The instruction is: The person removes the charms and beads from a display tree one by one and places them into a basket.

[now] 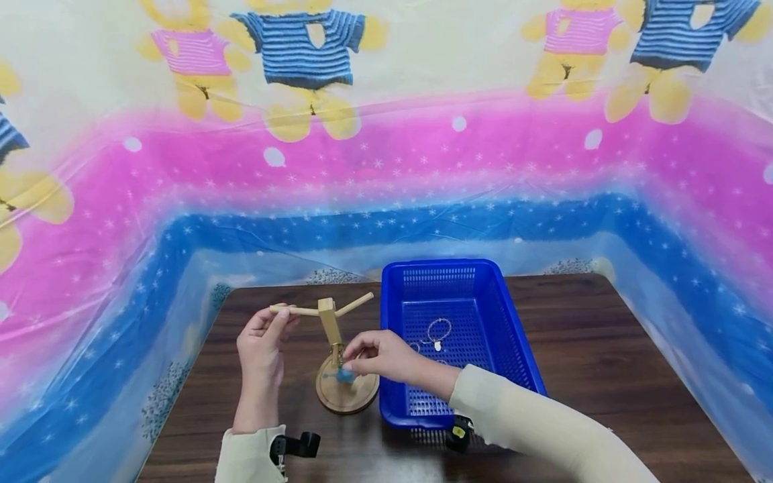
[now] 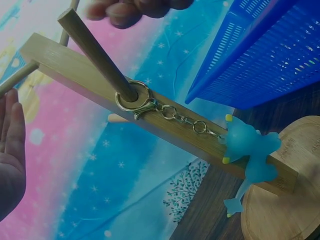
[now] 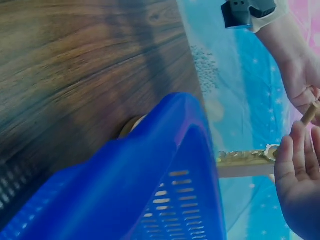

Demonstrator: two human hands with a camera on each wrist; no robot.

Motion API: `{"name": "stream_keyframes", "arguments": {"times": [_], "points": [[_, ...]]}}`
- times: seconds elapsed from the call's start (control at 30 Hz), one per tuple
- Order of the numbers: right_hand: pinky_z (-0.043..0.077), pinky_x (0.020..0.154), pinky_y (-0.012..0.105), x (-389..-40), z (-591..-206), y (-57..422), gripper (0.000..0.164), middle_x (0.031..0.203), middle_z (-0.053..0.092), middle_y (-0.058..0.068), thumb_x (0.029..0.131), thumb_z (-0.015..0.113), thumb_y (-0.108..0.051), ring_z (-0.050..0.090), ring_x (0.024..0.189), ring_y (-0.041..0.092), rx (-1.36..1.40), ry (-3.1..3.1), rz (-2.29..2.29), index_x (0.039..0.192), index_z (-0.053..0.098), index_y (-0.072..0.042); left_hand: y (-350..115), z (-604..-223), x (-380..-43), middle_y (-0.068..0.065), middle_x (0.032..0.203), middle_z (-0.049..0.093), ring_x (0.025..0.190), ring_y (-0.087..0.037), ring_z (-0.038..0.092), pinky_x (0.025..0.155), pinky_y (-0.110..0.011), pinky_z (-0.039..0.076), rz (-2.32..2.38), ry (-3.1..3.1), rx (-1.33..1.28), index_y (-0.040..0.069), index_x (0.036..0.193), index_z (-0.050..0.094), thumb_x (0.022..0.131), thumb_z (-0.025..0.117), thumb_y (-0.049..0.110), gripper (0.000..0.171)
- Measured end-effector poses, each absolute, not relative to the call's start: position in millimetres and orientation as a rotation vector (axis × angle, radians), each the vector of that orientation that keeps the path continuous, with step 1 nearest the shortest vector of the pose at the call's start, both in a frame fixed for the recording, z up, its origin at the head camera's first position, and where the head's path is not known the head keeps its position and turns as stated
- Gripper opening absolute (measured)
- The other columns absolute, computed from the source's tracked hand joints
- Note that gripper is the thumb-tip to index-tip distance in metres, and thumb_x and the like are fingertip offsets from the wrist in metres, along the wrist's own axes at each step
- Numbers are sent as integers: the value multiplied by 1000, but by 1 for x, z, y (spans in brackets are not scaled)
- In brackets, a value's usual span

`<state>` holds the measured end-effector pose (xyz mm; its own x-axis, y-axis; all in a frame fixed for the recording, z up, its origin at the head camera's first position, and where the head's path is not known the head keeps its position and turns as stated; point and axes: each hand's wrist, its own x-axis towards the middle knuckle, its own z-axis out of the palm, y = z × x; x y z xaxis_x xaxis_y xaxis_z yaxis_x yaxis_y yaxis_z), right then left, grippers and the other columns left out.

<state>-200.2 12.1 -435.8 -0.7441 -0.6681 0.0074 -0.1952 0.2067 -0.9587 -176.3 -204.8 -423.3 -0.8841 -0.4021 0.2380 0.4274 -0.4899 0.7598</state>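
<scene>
A wooden peg stand on a round base stands left of the basket. My left hand pinches its left peg between thumb and fingers. A keychain with a light blue rubbery figure hangs down the post. Its gold clasp ring is round the front peg. My right hand hovers by the post, its fingers loosely bent. In the left wrist view those fingers are apart from the ring and hold nothing visible.
Right of the stand sits a blue plastic basket with perforated walls. Inside it lie a beaded bracelet with a white charm and other small loops. Patterned cloth hangs behind the dark wooden table.
</scene>
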Motion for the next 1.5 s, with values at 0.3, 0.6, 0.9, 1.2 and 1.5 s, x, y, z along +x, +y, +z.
{"name": "stream_keyframes", "arguments": {"times": [0.3,0.6,0.9,1.2,1.5], "points": [[62,73,23,-203,-445,8,23,102,72,25,95,69,-8,65,78,3,-585,2113,-1645,110,67,9,-206,-423,-175,-1,85,80,78,-7,77,74,-20,65,-2366,-1230,-60,6,89,74,97,60,-10,23],[65,73,28,-206,-453,-10,18,102,72,23,94,69,-5,73,90,28,-392,2120,-1748,108,68,7,-206,-423,-175,-2,85,81,77,-8,78,73,-20,65,-2368,-1225,-55,6,88,75,97,60,-10,23],[64,69,27,-208,-460,-20,14,93,73,16,90,72,-3,70,81,20,-371,2156,-1801,101,69,5,-206,-422,-174,-1,84,80,76,-7,77,73,-19,65,-2361,-1250,-25,7,88,75,97,60,-10,24],[67,71,36,-210,-466,-27,9,91,74,19,88,73,-2,63,71,7,-372,2264,-1801,94,70,3,-206,-423,-174,-1,84,81,76,-6,77,72,-19,65,-2368,-1259,-36,7,88,75,97,61,-8,23],[57,64,19,-206,-466,-30,4,89,74,16,88,73,-3,61,70,7,-369,2384,-1753,90,70,0,-206,-423,-175,1,84,81,75,-5,77,71,-18,64,-2364,-1295,-21,10,87,76,97,61,-7,24]]}}
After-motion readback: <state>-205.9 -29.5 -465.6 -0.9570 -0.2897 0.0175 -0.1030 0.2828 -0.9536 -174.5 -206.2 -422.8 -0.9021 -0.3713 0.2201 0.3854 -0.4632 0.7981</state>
